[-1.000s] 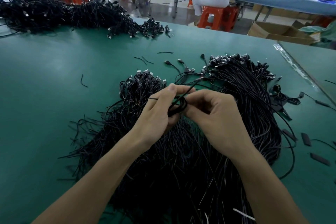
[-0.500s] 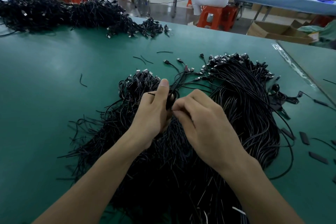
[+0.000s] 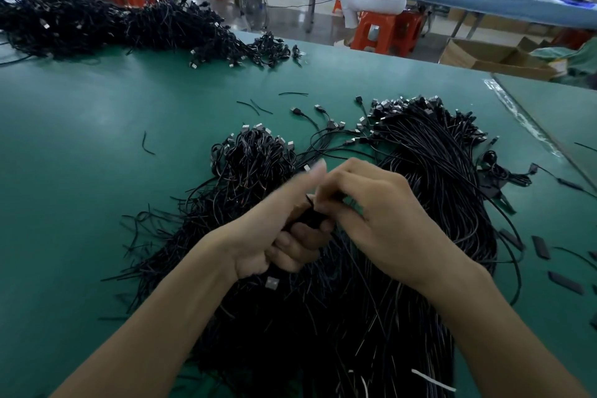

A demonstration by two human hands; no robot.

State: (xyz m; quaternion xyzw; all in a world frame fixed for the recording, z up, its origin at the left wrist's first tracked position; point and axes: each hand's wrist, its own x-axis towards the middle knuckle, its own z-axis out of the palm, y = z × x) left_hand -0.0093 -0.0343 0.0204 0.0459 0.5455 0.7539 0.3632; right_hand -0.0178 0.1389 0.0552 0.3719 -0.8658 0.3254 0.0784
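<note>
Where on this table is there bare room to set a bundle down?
The widest bare patch of the table lies left of the coiled pile, below the far heap, with one stray tie on it. A narrower strip runs between that heap and the coiled pile. Right of the long cable pile, black strips crowd it.

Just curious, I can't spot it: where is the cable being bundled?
Head view, centre: the left hand grips the cable, the right hand pinches it, above the near pile.

Black cable, thin, wound into a small tight coil, largely hidden; gripped between left hand and right hand, above the near cable heap.
</note>
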